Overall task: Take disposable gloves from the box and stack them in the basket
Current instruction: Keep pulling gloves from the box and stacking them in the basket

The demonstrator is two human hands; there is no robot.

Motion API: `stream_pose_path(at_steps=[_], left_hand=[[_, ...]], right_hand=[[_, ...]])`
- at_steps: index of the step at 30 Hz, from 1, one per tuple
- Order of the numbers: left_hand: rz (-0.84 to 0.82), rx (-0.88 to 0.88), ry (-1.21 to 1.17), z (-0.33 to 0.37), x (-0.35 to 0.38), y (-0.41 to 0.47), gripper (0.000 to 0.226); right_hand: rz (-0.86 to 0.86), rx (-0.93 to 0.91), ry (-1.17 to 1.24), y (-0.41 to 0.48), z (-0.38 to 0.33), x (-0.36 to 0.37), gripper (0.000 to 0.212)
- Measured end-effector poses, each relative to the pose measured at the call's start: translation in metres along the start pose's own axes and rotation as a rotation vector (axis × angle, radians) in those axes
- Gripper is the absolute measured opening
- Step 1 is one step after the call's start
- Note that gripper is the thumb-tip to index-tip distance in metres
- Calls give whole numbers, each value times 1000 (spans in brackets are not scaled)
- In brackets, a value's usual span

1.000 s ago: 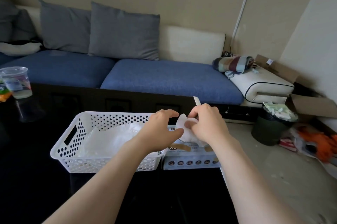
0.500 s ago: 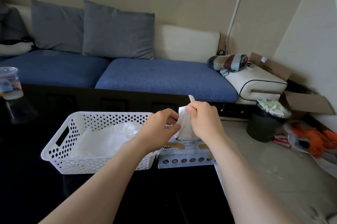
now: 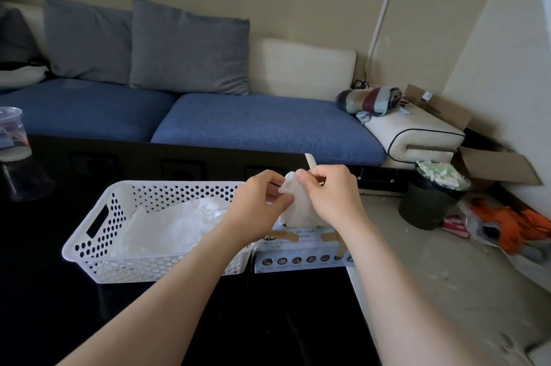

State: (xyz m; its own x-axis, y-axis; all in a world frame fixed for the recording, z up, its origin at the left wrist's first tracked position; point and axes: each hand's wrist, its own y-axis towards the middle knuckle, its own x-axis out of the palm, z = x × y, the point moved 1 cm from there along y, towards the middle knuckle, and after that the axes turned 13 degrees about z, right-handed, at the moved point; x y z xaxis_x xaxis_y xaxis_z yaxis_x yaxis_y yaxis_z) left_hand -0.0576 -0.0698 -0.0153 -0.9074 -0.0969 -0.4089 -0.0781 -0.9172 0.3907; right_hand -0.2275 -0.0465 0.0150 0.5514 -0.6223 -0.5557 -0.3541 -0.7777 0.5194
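Now the left hand (image 3: 259,204) and right hand (image 3: 331,195) pinch the glove (image 3: 298,210), taller above the box (image 3: 301,258) than a second ago, with the basket (image 3: 167,185) open just left.

Home living room: sofa (image 3: 238,124), cushions (image 3: 187,49).

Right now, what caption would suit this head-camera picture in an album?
The left hand and right hand pinch a glove half out of the box, beside a white basket of stacked gloves.

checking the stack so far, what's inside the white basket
A crumpled pile of clear gloves lies inside the basket. The left hand and forearm cover its right end, so anything there is hidden, and the count cannot be told.
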Motion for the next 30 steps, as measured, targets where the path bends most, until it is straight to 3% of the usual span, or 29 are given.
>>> stream_pose_path(at_steps=[3, 11, 15, 21, 24, 27, 30], left_hand=[[42, -42, -47, 2, 0, 2, 19], [56, -34, -91, 8, 2, 0, 33], [-3, 10, -11, 5, 2, 0, 35], [-35, 54, 101, 3, 5, -4, 41], [-93, 151, 197, 2, 5, -6, 42], [-187, 291, 368, 5, 6, -8, 28], [-242, 372, 532, 4, 10, -11, 30]], right_hand=[[-46, 41, -19, 0, 0, 1, 46], [-67, 4, 17, -2, -4, 2, 52], [116, -71, 111, 0, -2, 1, 56], [286, 46, 175, 3, 2, 0, 48], [456, 94, 220, 6, 0, -4, 47], [629, 155, 293, 8, -5, -12, 41], [708, 160, 329, 9, -11, -16, 38]])
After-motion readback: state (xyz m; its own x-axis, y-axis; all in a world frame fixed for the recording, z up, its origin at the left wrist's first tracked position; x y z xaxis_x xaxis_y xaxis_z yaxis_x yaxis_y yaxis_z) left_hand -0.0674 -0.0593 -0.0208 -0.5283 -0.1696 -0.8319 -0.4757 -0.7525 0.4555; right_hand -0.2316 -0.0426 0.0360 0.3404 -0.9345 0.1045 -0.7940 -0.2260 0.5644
